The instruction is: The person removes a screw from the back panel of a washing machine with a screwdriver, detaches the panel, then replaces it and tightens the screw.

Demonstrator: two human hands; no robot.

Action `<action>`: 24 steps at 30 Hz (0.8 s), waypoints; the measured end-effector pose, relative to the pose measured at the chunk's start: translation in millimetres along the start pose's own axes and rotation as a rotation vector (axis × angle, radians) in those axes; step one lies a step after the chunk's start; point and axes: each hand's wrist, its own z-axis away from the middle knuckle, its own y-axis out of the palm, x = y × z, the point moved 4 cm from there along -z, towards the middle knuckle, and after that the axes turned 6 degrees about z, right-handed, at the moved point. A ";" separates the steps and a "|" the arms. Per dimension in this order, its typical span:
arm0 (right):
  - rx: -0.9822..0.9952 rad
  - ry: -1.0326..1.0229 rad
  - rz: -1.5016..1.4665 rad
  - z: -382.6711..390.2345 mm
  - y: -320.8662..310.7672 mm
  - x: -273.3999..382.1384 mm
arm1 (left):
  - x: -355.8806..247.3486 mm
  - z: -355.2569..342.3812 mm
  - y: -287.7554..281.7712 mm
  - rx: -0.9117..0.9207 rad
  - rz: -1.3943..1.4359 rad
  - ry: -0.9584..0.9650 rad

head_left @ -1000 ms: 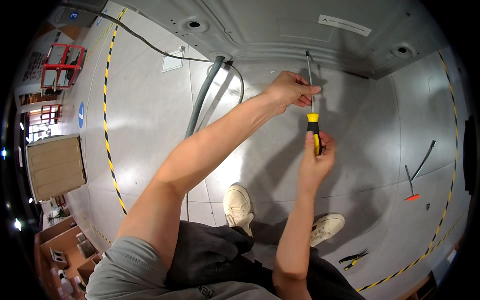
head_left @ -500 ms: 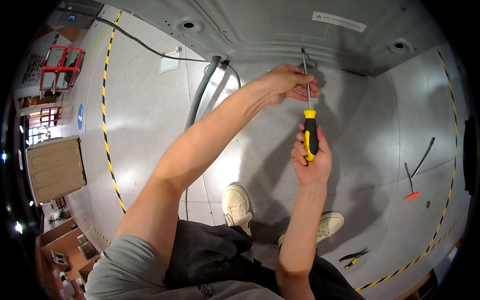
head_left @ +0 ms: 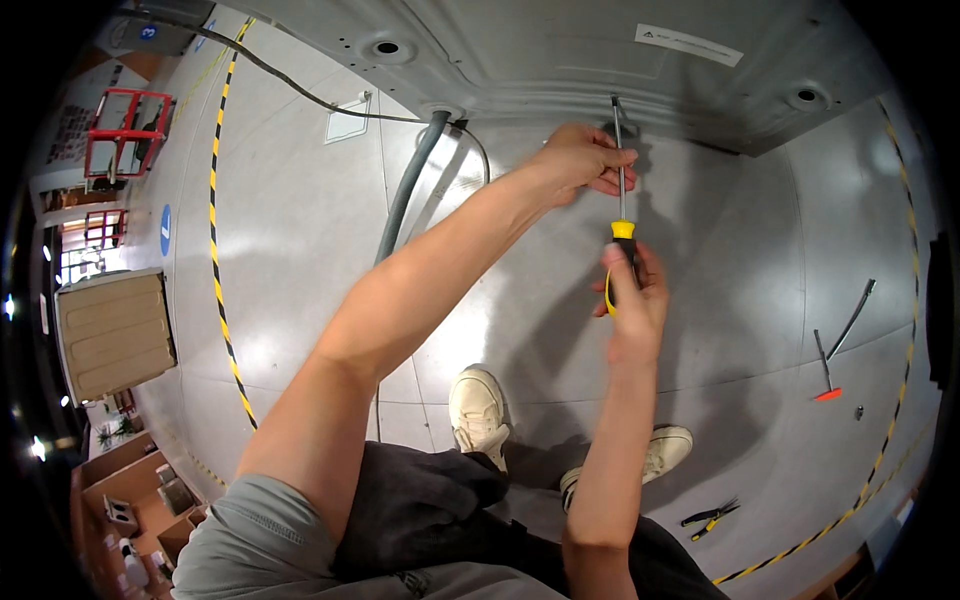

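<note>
A screwdriver (head_left: pixel 624 229) with a yellow and black handle points away from me, its tip against the lower edge of a grey metal panel (head_left: pixel 560 85). My right hand (head_left: pixel 637 300) wraps round the handle, thumb laid over it. Further up, my left hand (head_left: pixel 590 165) pinches the metal shaft between thumb and fingers, a little short of the panel. The screw or hole at the tip is too small to make out. Left of my hands, a grey hose (head_left: pixel 412 185) comes out at the panel's bottom edge beside a thin dark cable (head_left: pixel 300 93).
On the floor to the right lie a T-shaped tool with an orange end (head_left: pixel 828 393), a dark bar (head_left: pixel 853 318), a small metal piece (head_left: pixel 859 412) and pliers (head_left: pixel 712 518). Yellow-black tape (head_left: pixel 213 210) runs along both sides. A beige appliance casing (head_left: pixel 115 335) stands at left.
My right hand has turned on the handle, its thumb now over the top where the palm side showed before. The left hand stays on the shaft; the whole view has shifted slightly.
</note>
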 end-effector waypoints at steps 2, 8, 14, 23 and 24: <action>-0.125 -0.153 0.252 1.6 -1.6 7.7 | -0.3 -0.7 4.1 -0.063 -0.059 0.015; 0.374 0.400 -0.750 -5.0 3.2 -11.4 | -1.4 -5.5 -5.6 0.048 0.049 -0.013; -0.333 -0.595 0.696 1.7 5.6 18.9 | -2.3 -5.3 4.8 -0.083 -0.052 0.052; -0.030 -0.137 0.319 -3.9 7.9 23.4 | -3.6 -4.8 4.8 -0.118 -0.029 0.056; -0.090 -0.266 0.488 -2.9 8.0 27.0 | -4.1 -3.8 4.3 -0.114 -0.036 0.057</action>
